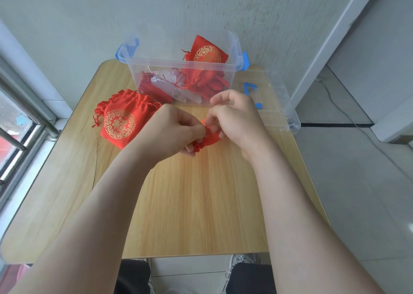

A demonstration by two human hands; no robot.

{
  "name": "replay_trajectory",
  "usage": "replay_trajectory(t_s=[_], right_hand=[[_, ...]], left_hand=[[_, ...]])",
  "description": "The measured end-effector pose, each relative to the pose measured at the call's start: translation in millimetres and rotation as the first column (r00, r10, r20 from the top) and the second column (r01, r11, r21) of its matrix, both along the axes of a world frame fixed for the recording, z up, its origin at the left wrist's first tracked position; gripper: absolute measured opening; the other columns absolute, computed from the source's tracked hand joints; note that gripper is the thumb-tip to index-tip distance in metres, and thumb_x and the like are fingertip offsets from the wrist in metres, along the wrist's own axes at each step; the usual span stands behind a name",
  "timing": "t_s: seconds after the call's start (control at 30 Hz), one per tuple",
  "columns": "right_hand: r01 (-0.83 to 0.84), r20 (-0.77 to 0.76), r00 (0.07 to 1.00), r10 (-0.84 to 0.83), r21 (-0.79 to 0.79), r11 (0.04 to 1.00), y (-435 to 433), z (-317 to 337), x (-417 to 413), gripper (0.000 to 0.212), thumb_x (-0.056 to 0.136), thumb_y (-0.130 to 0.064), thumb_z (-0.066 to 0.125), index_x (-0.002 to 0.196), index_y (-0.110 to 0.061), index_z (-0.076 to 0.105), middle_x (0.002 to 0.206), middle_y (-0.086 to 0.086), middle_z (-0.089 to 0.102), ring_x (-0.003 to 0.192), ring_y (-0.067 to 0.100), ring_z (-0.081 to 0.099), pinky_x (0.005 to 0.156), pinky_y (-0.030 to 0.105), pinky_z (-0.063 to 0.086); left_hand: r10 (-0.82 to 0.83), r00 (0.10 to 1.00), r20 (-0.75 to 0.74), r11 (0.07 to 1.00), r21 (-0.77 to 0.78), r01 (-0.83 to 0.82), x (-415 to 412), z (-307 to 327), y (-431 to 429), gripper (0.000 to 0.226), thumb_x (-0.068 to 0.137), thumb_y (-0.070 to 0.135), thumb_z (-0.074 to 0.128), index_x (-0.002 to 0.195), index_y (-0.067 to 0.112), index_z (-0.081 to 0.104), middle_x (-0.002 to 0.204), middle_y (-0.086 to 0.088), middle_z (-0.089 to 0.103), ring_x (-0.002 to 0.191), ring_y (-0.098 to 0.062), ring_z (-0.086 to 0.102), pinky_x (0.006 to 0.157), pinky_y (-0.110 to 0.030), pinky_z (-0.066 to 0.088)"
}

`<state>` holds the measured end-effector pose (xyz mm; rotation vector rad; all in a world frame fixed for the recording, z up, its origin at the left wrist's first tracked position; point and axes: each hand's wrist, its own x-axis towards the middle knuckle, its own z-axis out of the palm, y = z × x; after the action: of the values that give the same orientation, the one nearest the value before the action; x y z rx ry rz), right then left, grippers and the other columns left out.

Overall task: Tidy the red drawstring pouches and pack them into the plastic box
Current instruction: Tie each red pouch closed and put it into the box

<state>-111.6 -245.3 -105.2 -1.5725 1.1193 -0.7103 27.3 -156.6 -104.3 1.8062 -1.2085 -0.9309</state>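
Both forearms reach forward over the table (196,204), hands close together above its middle. The left hand (176,132) and right hand (234,117), fingers curled, pinch a small red pouch (209,140) between them. More pouches (120,119) lie left; others sit in the plastic box (178,63) beyond.

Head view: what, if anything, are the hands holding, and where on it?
A small red pouch: the left hand pinches its gathered end, the right hand its upper edge; the rest is hidden.
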Motion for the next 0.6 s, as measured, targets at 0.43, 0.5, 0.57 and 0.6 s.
replay_trajectory(t_s=[0.43, 0.5, 0.57, 0.6], right_hand=[[-0.246, -0.262, 0.955, 0.137, -0.450, 0.858, 7.1, -9.3, 3.0, 0.023, 0.075, -0.015, 0.086, 0.096, -0.023, 0.080, 0.079, -0.012, 0.075, 0.070, 0.000, 0.069, 0.071, 0.024, 0.061], [-0.259, -0.256, 0.954, 0.156, -0.447, 0.856, 6.6, -9.7, 2.9, 0.026, 0.076, -0.012, 0.091, 0.099, -0.020, 0.083, 0.079, -0.011, 0.077, 0.072, -0.001, 0.072, 0.075, 0.026, 0.063], [-0.294, -0.268, 0.945, 0.189, -0.438, 0.850, 5.4, -9.5, 2.1, 0.027, 0.077, -0.010, 0.092, 0.100, -0.021, 0.084, 0.078, -0.011, 0.078, 0.073, -0.001, 0.074, 0.076, 0.028, 0.063], [-0.307, -0.278, 0.940, 0.196, -0.443, 0.842, 5.1, -9.5, 2.0, 0.025, 0.078, -0.009, 0.091, 0.100, -0.021, 0.085, 0.077, -0.011, 0.078, 0.073, 0.000, 0.074, 0.076, 0.028, 0.063]], left_hand=[[0.210, 0.971, -0.114, 0.978, 0.034, -0.208, 6.9, 1.4, 0.0, 0.016, 0.092, 0.013, 0.071, 0.087, 0.002, 0.081, 0.065, -0.008, 0.073, 0.055, -0.013, 0.064, 0.046, -0.022, 0.054], [0.209, 0.973, -0.101, 0.978, 0.030, -0.207, 8.2, 0.6, 0.2, 0.015, 0.093, 0.013, 0.072, 0.086, 0.006, 0.082, 0.070, -0.011, 0.075, 0.059, -0.015, 0.066, 0.049, -0.023, 0.057], [0.208, 0.975, -0.080, 0.978, 0.034, -0.206, 8.0, 0.6, 1.2, 0.016, 0.095, 0.012, 0.070, 0.087, 0.006, 0.082, 0.069, -0.011, 0.075, 0.054, -0.012, 0.067, 0.042, -0.017, 0.048], [0.202, 0.977, -0.064, 0.979, 0.033, -0.200, 8.0, 0.3, 1.3, 0.016, 0.096, 0.012, 0.069, 0.089, 0.005, 0.082, 0.070, -0.012, 0.075, 0.052, -0.010, 0.066, 0.040, -0.015, 0.044]])
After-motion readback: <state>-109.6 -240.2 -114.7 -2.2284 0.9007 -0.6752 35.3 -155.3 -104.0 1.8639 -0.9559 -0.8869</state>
